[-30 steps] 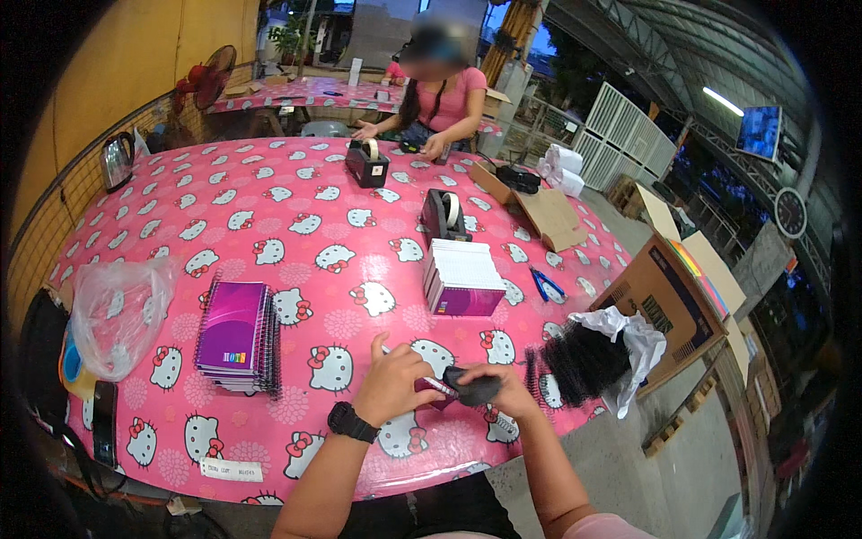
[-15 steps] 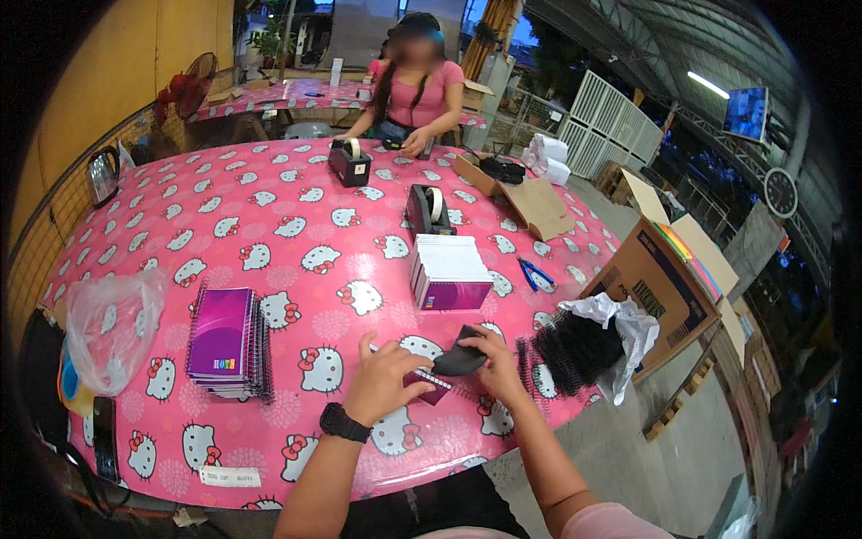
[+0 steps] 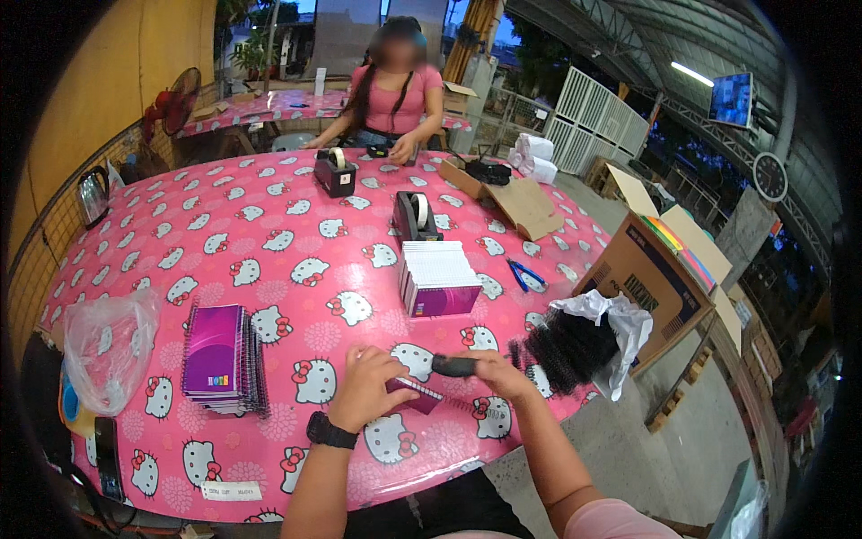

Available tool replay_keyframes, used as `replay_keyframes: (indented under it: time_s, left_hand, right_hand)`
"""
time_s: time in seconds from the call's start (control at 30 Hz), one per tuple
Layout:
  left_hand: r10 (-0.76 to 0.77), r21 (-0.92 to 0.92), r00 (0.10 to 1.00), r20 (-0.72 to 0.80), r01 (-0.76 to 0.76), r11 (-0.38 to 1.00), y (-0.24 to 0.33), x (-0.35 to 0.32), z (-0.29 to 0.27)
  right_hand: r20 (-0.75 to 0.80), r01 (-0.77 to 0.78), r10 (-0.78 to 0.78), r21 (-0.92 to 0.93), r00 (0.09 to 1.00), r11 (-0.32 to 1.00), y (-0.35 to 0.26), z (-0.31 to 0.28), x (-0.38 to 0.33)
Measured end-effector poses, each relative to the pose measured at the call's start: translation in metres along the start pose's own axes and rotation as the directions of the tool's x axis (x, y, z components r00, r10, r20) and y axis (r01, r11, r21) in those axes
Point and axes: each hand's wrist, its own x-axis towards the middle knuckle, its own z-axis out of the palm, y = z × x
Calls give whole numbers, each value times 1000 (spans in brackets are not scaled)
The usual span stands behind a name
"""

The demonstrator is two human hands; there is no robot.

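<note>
My left hand (image 3: 364, 391) is closed round a small purple notebook (image 3: 418, 397), tilted with a row of punched holes along its upper edge. A thin spiral coil (image 3: 476, 410) trails from the notebook's right end under my right wrist. My right hand (image 3: 503, 374) grips a dark, smooth, curved object (image 3: 454, 366) just above the notebook; its kind I cannot make out. Beyond my hands stands a block of unbound purple notebooks (image 3: 440, 292), page edges up. Left of my hands lies a stack of spiral-bound purple notebooks (image 3: 215, 350).
Black spiral coils (image 3: 570, 355) lie beside crumpled white paper (image 3: 620, 323) at the right table edge, near a cardboard box (image 3: 642, 278). Blue-handled pliers (image 3: 521, 274) and two tape dispensers (image 3: 417, 218) are farther back. A plastic bag (image 3: 108, 350) and a phone (image 3: 108, 460) lie left. A person (image 3: 395, 99) stands opposite.
My right hand has turned and lowered the dark object, which now points left, nearly level. My left fingers have drawn in over the notebook. The whole view has shifted slightly.
</note>
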Motion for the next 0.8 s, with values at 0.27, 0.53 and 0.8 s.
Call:
replay_keyframes:
  time_s: [0.27, 0.53, 0.8]
  left_hand:
    - [-30, -61, 999, 42, 33, 998, -4, -1, 5]
    - [-196, -309, 974, -117, 152, 939, -6, 2, 6]
    - [-388, -660, 896, 214, 426, 619, -38, -9, 27]
  right_hand:
    - [24, 114, -119, 146, 993, 983, 2, 12, 2]
    - [-5, 43, -43, 139, 999, 989, 4, 13, 3]
    - [5, 107, -120, 407, 993, 907, 14, 17, -2]
